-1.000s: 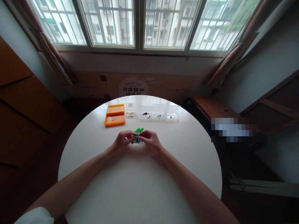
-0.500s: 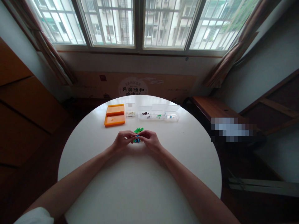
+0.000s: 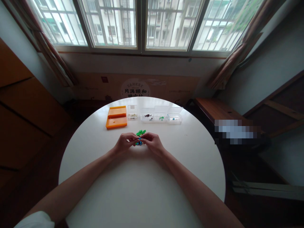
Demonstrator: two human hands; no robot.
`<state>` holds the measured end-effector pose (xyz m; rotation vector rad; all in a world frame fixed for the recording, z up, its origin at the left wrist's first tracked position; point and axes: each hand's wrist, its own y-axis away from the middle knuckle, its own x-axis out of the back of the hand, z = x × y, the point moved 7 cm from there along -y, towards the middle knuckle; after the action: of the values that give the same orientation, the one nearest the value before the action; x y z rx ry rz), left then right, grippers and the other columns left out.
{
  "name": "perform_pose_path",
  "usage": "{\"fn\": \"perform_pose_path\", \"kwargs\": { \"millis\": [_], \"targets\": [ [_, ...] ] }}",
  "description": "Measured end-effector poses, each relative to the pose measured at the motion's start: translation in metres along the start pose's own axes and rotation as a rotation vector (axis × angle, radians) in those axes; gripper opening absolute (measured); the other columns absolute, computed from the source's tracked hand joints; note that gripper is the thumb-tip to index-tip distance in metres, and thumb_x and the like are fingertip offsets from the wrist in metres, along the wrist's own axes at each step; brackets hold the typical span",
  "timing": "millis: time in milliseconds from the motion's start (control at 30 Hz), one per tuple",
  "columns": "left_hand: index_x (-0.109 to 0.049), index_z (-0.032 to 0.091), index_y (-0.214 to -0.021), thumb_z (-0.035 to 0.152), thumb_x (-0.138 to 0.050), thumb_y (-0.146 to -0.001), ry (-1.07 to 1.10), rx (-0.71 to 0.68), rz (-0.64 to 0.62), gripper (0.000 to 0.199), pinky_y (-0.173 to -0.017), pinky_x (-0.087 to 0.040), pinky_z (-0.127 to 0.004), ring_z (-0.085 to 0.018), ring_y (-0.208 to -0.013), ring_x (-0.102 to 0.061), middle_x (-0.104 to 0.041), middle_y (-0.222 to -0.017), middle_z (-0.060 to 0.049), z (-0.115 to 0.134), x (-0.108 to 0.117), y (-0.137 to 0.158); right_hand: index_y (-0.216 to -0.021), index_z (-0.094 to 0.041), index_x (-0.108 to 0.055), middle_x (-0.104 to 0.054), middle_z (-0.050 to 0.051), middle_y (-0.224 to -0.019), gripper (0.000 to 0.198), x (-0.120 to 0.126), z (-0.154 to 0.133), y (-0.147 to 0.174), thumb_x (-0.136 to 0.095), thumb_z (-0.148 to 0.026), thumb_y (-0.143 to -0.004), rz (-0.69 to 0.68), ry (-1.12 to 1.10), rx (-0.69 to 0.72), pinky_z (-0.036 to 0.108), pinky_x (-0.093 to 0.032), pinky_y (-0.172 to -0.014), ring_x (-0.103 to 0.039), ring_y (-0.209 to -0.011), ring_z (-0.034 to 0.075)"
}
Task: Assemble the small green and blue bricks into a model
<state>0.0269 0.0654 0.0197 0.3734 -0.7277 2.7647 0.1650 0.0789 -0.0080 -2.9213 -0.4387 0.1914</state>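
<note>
The toy (image 3: 141, 132) is between the left hand (image 3: 125, 142) and the right hand (image 3: 152, 141), at the table (image 3: 140, 183). Behind it, near the far edge, the tray (image 3: 116, 127) is on the left, then one box (image 3: 132, 108) just beside it, then three more boxes (image 3: 161, 108) to the right, with bits (image 3: 147, 116) in them all. The window (image 3: 142, 28) is behind the table and a bench (image 3: 209, 107) is off to the right.

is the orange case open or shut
Open: the orange case lies with both shallow halves facing up, a small piece in the nearer one.

The white table (image 3: 137, 190) carries an orange case (image 3: 120, 121) beside several clear boxes (image 3: 161, 109).
</note>
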Motion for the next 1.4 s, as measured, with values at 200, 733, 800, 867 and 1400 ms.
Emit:
{"fn": "perform_pose_path", "kwargs": {
  "millis": [200,733,800,867,1400],
  "targets": [
    [-0.069,0.008,-0.077,0.029,-0.069,-0.074,0.006,0.006,0.0,0.021,-0.045,-0.051,-0.018,-0.01,-0.051,-0.061,-0.067,-0.075,-0.009,-0.0021,-0.0001,0.0002,-0.075,-0.015,-0.068,-0.066,0.002,-0.067,0.021,-0.0001,0.0007,0.0,-0.076,-0.03,-0.063,-0.002,0.0,-0.005,0.024,-0.047,-0.056,-0.059,-0.058,0.011],
    [-0.068,0.009,-0.075,0.029,-0.068,-0.075,0.016,-0.012,0.024,0.02,-0.045,-0.052,-0.018,-0.009,-0.052,-0.061,-0.066,-0.076,-0.008,-0.0004,0.001,-0.0002,-0.082,-0.016,-0.066,-0.066,0.002,-0.071,0.023,-0.0006,-0.0022,0.0004,-0.074,-0.031,-0.066,0.005,-0.011,-0.003,0.024,-0.048,-0.056,-0.06,-0.06,0.012],
    [-0.068,0.009,-0.075,0.029,-0.068,-0.075,0.019,-0.015,0.023,0.019,-0.045,-0.052,-0.018,-0.009,-0.051,-0.061,-0.066,-0.076,-0.008,-0.0001,0.0008,-0.0001,-0.079,-0.015,-0.067,-0.067,0.002,-0.071,0.022,-0.0011,-0.0022,0.0005,-0.074,-0.032,-0.066,0.002,-0.008,-0.004,0.024,-0.048,-0.056,-0.06,-0.06,0.012],
    [-0.068,0.009,-0.075,0.028,-0.068,-0.075,0.022,-0.018,0.023,0.019,-0.044,-0.052,-0.018,-0.009,-0.052,-0.061,-0.066,-0.076,-0.008,-0.0003,0.0007,0.0001,-0.079,-0.015,-0.067,-0.067,0.002,-0.071,0.023,-0.0014,-0.0019,0.0003,-0.074,-0.032,-0.066,0.001,-0.007,-0.003,0.024,-0.048,-0.056,-0.06,-0.06,0.012],
    [-0.069,0.01,-0.078,0.036,-0.069,-0.073,-0.02,0.027,0.061,0.027,-0.044,-0.051,-0.019,-0.01,-0.049,-0.061,-0.067,-0.075,-0.008,0.0022,0.0033,-0.0011,-0.077,-0.015,-0.066,-0.066,0.002,-0.069,0.026,-0.0027,-0.0034,0.0005,-0.076,-0.034,-0.062,-0.015,-0.049,-0.002,0.025,-0.049,-0.058,-0.059,-0.06,0.012]
  ]
}}
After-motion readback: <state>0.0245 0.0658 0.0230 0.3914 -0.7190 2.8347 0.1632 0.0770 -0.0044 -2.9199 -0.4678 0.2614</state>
